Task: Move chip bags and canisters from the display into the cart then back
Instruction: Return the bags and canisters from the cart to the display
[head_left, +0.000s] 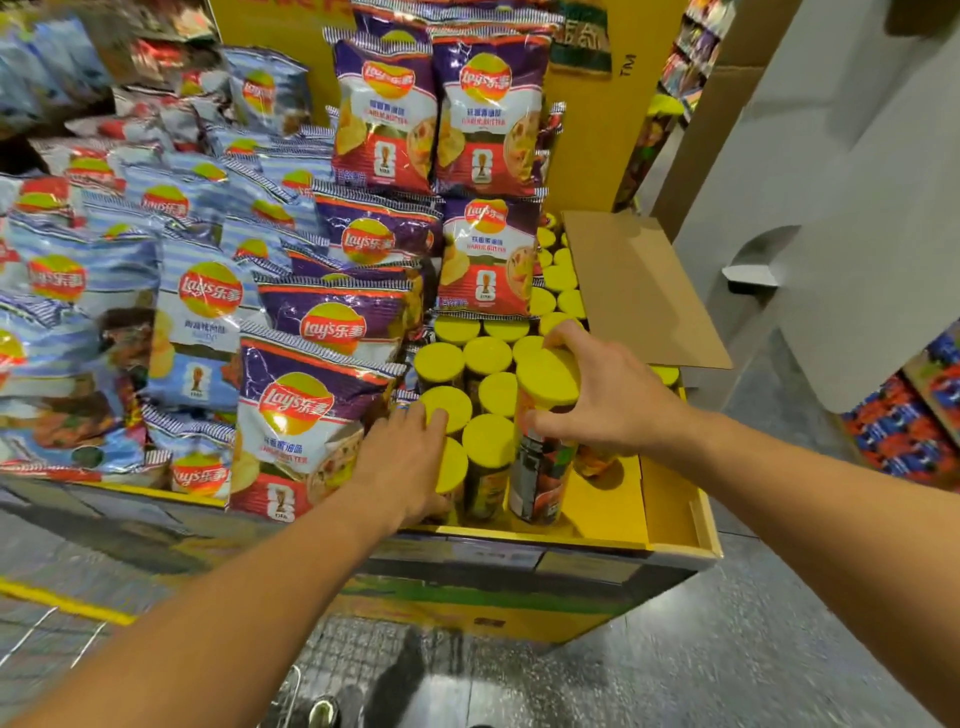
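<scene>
1. Head view, the step: the right hand (608, 395) grips a raised canister (545, 431) near its yellow lid, fingers curled over the top and thumb across the front. I cannot tell whether it is going up or down. Either way it wants to travel straight and upright, so the base clears its neighbours' lids.
2. The left hand (410, 462) lies on the front-left cans (452, 410), fingers pressing down on their lids and gripping nothing. That looks useful: it should steady the row while the raised can passes.
3. Risk, as I judge it: the pack is tight, and a tilt could topple the cans alongside.
4. Where it is: inside the yellow tray (675, 519) at the display's front right, beside a bare patch of tray floor on its right.
5. Looks: a tall tube, flat yellow lid, dark glossy wrap with red and pale print, blurred.
6. Bags (311, 410) stand just left of the cans. The cart's wire (291, 691) shows only at the bottom edge.
</scene>
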